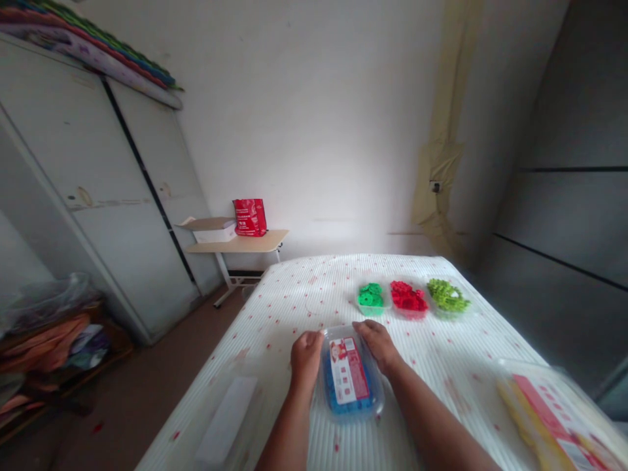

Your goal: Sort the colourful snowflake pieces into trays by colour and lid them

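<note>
Between my two hands is a clear plastic container [377, 399] with a lid and blue pieces inside. A white and red printed label [349, 369] covers much of its lid. My left hand [307, 353] is closed on its far left side, the thumb near the corner. On the far right corner, my right hand [377, 341] grips the edge. The fingers under the rim are partly hidden. Beyond the hands stand three clear containers: green pieces [371, 296], red pieces [409, 297] and yellow-green pieces [446, 296].
A larger lidded container [564, 412] with yellow contents lies at the near right. A white rectangular block [228, 418] lies at the near left of the patterned bed cover [304, 301]. A small table [245, 243] behind holds a red bag [250, 217] and a white box [214, 230].
</note>
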`<action>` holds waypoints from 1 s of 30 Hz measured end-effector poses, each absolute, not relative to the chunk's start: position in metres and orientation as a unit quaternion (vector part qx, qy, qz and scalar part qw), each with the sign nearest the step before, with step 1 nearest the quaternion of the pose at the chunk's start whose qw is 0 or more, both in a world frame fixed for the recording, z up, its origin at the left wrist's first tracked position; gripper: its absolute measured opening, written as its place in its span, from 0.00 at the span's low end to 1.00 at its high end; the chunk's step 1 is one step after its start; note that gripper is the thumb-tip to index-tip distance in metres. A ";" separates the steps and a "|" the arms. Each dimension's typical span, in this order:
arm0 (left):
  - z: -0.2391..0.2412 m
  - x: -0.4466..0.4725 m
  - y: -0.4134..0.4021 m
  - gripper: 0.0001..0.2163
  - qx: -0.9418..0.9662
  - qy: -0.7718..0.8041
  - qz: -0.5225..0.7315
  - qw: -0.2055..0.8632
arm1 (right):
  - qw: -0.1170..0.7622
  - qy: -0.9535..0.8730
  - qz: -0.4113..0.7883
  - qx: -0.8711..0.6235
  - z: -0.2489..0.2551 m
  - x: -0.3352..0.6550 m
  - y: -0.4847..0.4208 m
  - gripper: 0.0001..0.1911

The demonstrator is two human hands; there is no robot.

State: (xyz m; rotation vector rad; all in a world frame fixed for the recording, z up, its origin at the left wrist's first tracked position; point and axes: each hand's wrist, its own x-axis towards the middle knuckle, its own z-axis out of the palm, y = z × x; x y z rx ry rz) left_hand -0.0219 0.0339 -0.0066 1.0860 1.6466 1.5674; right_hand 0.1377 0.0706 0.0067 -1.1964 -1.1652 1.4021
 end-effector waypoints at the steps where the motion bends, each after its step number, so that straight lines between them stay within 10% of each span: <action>1: -0.004 -0.022 0.029 0.13 0.425 0.614 0.588 0.311 | 0.463 -0.482 0.556 -0.494 0.008 0.139 0.069 0.15; 30: -0.007 0.139 -0.033 0.32 0.440 0.476 0.493 0.581 | 0.173 -0.687 0.024 -0.705 0.089 0.362 0.002 0.17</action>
